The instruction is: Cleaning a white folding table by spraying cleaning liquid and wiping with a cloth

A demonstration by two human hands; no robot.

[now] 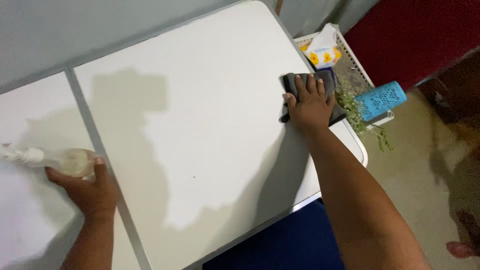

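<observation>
— Right hand [311, 102]?
— Pressed flat on a dark grey cloth [327, 82], fingers [306, 85] spread and stretched out, palm down, not curled round anything. Cloth bunched under the palm, lying at the far right edge of the white folding table [200, 125].

— And the left hand [90, 187]?
— Wrapped round a clear spray bottle [60, 161], thumb over the top side, fingers closed beneath. Bottle tipped on its side, white nozzle pointing left, body just above or on the left table panel; hard to tell which. Pale liquid inside.

— Hands close together?
— Well apart: one at the left panel, the other across the grey seam [100, 155] near the right edge.

— Beside the cloth?
— A white wire basket [350, 55] just past the table edge. Inside it, a soft tissue pack [322, 50] with yellow flowers, a sprig of green leaves [357, 112] hanging over the rim, and a blue patterned bottle [382, 99] lying on its side.

— Around the table?
— A grey wall beyond, something dark red at top right, a beige floor on the right, blue fabric [285, 240] below the near table edge.

— Surface of the table?
— Plain white, crossed by the shadows of head and arms.
</observation>
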